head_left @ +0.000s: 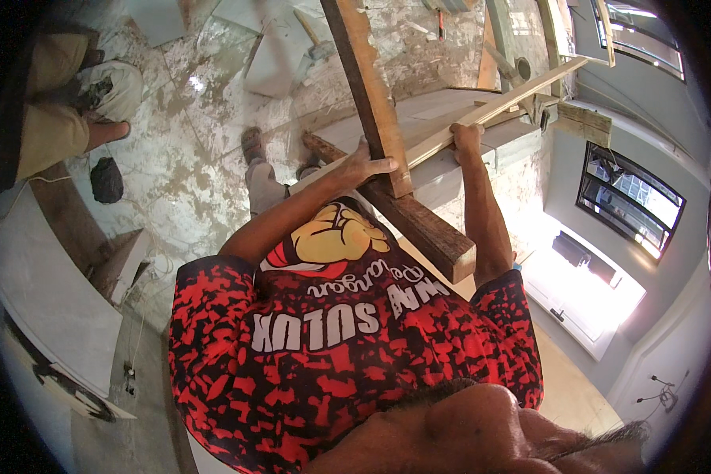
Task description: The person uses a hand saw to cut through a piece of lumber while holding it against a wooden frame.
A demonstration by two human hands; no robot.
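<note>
My left hand [362,167] is closed around the lower part of a rough timber beam [365,87], dark on one side and pale on the other, its thumb lying across it. This beam's near end crosses a second, dark-brown timber [426,229], which lies slantwise close to my chest. Whether the two are fastened together I cannot tell. My right hand [468,139] grips a long pale wooden strip [517,99] running from beside the beam toward the far right. The fingers are partly hidden on both hands.
Another person's legs in tan trousers [55,146] are at the far left, near a dark bag-like object [107,180]. Pale boards [280,63] lie on the stained floor. Wooden posts [502,24] stand at the far right, before a wall with windows [630,201]. A bent white panel [47,276] is at left.
</note>
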